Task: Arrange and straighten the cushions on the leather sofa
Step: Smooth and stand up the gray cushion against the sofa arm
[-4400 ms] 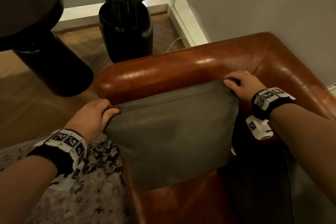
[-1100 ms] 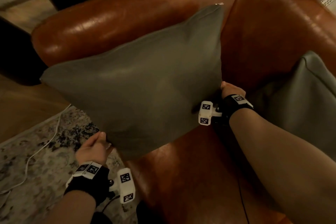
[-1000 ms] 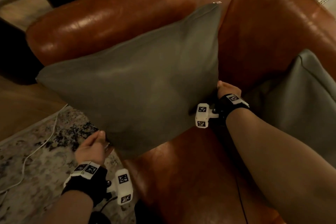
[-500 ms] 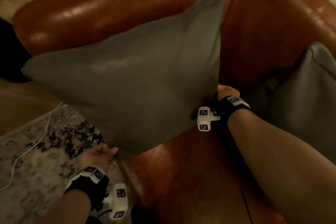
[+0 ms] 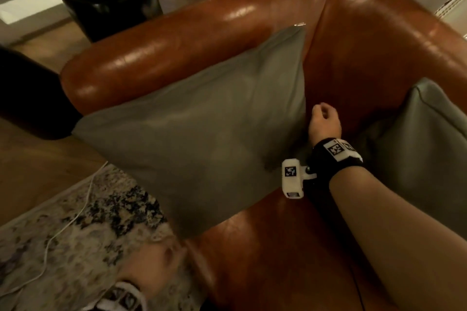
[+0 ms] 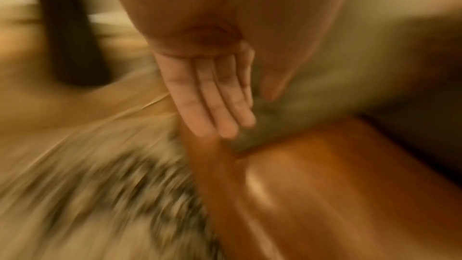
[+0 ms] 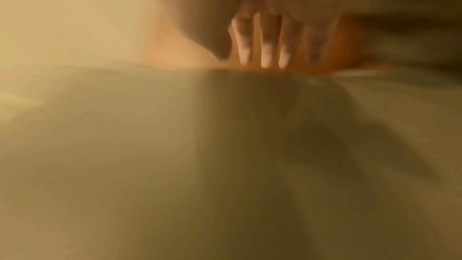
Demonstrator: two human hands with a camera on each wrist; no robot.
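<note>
A brown leather sofa fills the head view, corner w/ armrest. A grey cushion leans tilted against the armrest, bottom corner over the seat's front edge; a second cushion sits just to its right. Step, prob.: first cushion just placed. Next: square it upright. Right hand beside the cushion's right edge, fingers loosely curled, holding nothing. Left hand, a blur in the head view, shows in the wrist cam w/ fingers straight, empty, near the cushion's low corner.

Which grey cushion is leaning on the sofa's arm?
The big grey square cushion on the left, propped against the brown leather armrest. The other grey cushion sits further right, against the backrest.
</note>
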